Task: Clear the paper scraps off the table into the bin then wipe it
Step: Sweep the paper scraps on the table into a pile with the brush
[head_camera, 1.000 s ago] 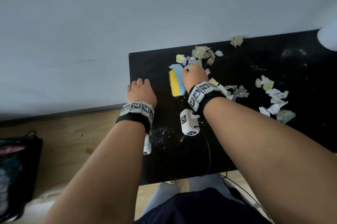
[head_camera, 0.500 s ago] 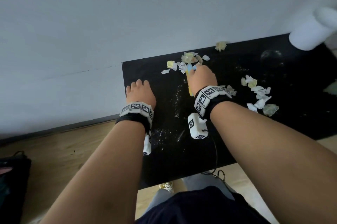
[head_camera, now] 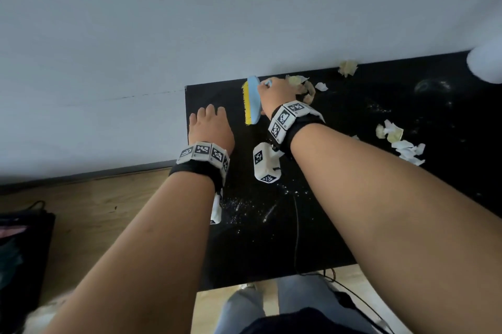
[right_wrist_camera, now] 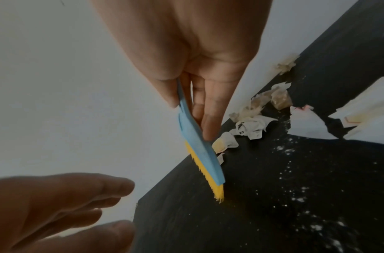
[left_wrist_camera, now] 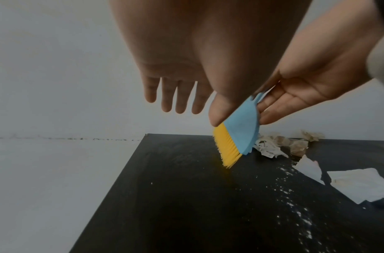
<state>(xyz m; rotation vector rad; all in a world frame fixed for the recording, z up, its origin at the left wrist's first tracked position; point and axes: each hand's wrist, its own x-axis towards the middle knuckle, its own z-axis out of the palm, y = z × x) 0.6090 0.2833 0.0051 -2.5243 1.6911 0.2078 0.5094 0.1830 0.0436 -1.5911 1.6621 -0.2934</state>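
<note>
I have the black table [head_camera: 339, 219] filling the lower right of the head view, its far edge against the wall [head_camera: 190, 7], with wood floor [head_camera: 95, 206] at 9 o'clock. My right hand [head_camera: 274, 94] is up at the table's far left corner, thumb and fingers clamped on a small brush [head_camera: 251, 101] with a blue back and yellow bristles, bristle tips down near the surface. My left hand [head_camera: 210, 128] hovers at the left edge, just at 8 o'clock of the brush, fingers straight and slightly apart, holding nothing. The scraps [head_camera: 402, 143] are still on the table: one cluster lies just at 3 o'clock of my right hand along the far edge, another well apart toward the right side, and one crumpled bit [head_camera: 347, 68] sits at the back edge. White crumbs [head_camera: 255, 206] dust the middle. I judge the job barely begun: nothing looks binned, sweeping is under way, and wiping is untouched. No bin shows that I can be sure of; a dark shape [head_camera: 24, 252] at the far left of the floor is cut off and I cannot tell what it is. A white object [head_camera: 486, 64] at the table's far right corner is also cropped. The right end of the table runs out of frame.
</note>
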